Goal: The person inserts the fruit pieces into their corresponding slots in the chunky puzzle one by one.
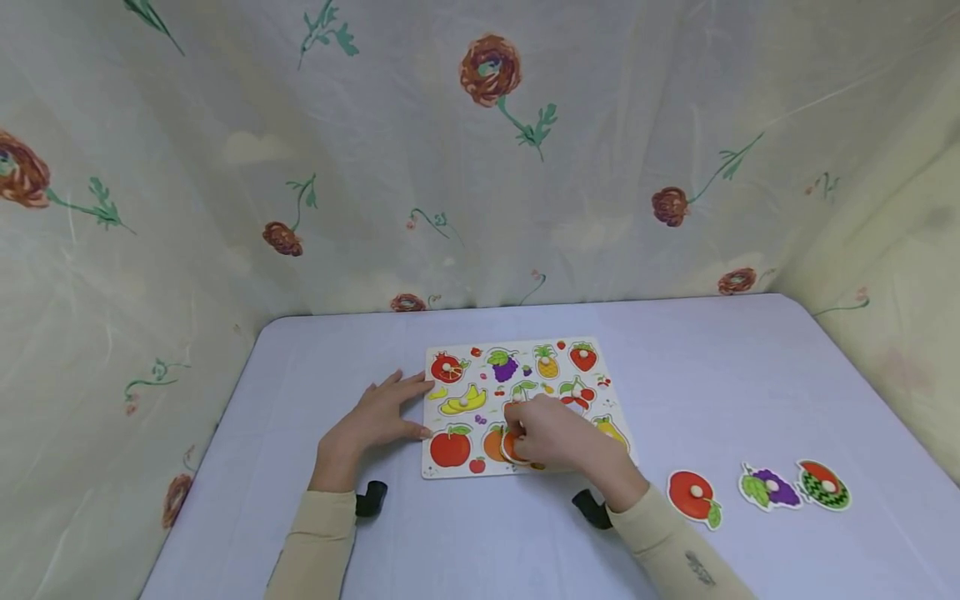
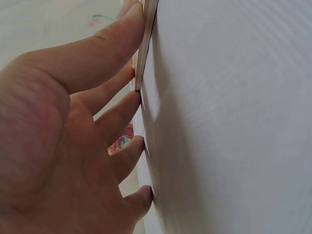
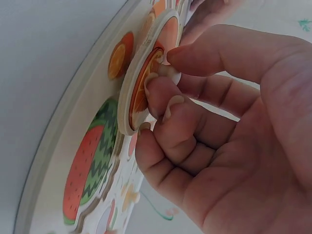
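Observation:
A white wooden fruit puzzle board (image 1: 450, 472) lies on the table. My left hand (image 1: 375, 414) is at its left side, fingers spread; in the left wrist view the thumb (image 2: 109, 53) touches the board's edge. My right hand (image 1: 558, 433) is over the lower middle of the board. It pinches the wooden knob (image 3: 169, 74) of an orange puzzle piece (image 3: 139, 97) between thumb and fingers. The piece is tilted against the board, near the printed watermelon (image 3: 90, 165); whether it sits in its recess I cannot tell. The right hand hides part of the board.
On the table to the right lie a red apple piece (image 1: 688, 493), a grape piece (image 1: 780, 489) and a watermelon piece (image 1: 825, 487). A flowered curtain (image 1: 375, 150) hangs behind the table and along its sides.

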`<action>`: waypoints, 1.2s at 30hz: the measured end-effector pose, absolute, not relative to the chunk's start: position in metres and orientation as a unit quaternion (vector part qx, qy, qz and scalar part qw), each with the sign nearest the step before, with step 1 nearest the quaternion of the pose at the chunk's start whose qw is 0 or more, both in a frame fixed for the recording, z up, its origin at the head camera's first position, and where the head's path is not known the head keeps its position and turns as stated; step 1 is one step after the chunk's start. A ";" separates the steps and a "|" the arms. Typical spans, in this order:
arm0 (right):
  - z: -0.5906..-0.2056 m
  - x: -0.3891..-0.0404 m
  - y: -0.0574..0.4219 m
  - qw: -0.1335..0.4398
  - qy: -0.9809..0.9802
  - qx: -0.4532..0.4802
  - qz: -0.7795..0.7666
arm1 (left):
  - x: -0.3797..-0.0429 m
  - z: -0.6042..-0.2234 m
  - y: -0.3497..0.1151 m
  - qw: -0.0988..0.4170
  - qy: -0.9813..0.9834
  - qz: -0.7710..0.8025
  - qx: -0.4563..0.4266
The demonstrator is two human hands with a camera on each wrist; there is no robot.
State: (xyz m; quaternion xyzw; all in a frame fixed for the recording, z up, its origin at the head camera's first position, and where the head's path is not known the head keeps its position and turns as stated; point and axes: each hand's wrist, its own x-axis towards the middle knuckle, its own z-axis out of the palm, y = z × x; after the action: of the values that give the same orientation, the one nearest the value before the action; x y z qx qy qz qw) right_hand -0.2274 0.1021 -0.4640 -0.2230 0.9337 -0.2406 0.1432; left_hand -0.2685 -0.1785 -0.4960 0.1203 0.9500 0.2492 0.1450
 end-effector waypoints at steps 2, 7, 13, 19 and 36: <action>-0.463 -0.228 0.099 0.147 0.931 -0.227 -0.243 | -0.268 -0.496 -0.179 0.146 0.950 0.248 0.121; -0.462 -0.229 0.094 0.157 0.927 -0.229 -0.252 | -0.268 -0.494 -0.179 0.149 0.949 0.249 0.121; -0.463 -0.230 0.089 0.156 0.928 -0.230 -0.247 | -0.268 -0.493 -0.178 0.149 0.951 0.244 0.119; -0.467 -0.231 0.085 0.150 0.927 -0.239 -0.247 | -0.267 -0.493 -0.178 0.150 0.951 0.245 0.118; -0.468 -0.232 0.076 0.166 0.924 -0.226 -0.260 | -0.270 -0.497 -0.178 0.150 0.952 0.240 0.117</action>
State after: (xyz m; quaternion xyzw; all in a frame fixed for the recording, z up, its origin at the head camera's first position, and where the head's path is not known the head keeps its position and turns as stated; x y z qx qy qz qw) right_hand -0.2316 0.0760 -0.4682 -0.2257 0.9241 -0.2598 0.1663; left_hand -0.2702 -0.1782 -0.4965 0.1170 0.9520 0.2398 0.1497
